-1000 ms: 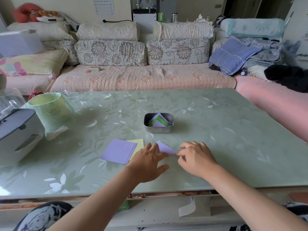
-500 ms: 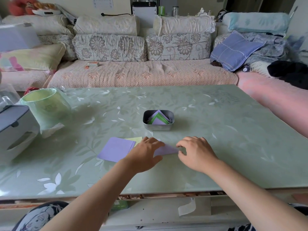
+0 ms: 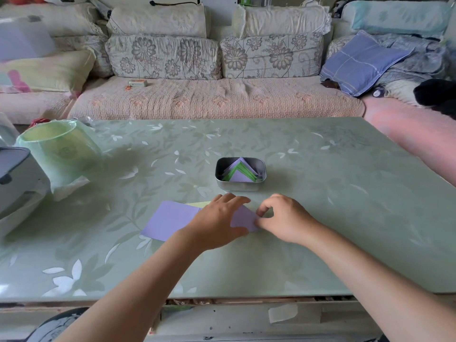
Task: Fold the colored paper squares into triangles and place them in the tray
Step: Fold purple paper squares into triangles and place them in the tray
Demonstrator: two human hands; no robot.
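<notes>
A grey-and-white appliance (image 3: 17, 183), cut off by the frame's left edge and hard to identify, stands beside a green bin (image 3: 59, 151) lined with thin plastic on a glass-topped table (image 3: 345, 206). Near the table's front edge lies a stack of purple squares (image 3: 167, 219), with a sliver of a yellow sheet (image 3: 200, 204) showing from beneath its far side. The stack's right part is hidden under the person's left hand (image 3: 219, 220), which lies flat, fingers straight, pressing down on a purple sheet (image 3: 243, 219). Most of that sheet is covered, so its fold cannot be made out. Just beyond the hands sits the metal tray (image 3: 240, 186), holding folded triangles (image 3: 238, 177) in purple and green, nested too closely to count. The right hand (image 3: 283, 218) meets the sheet's right corner, thumb and curled forefinger pinching it against the table.
</notes>
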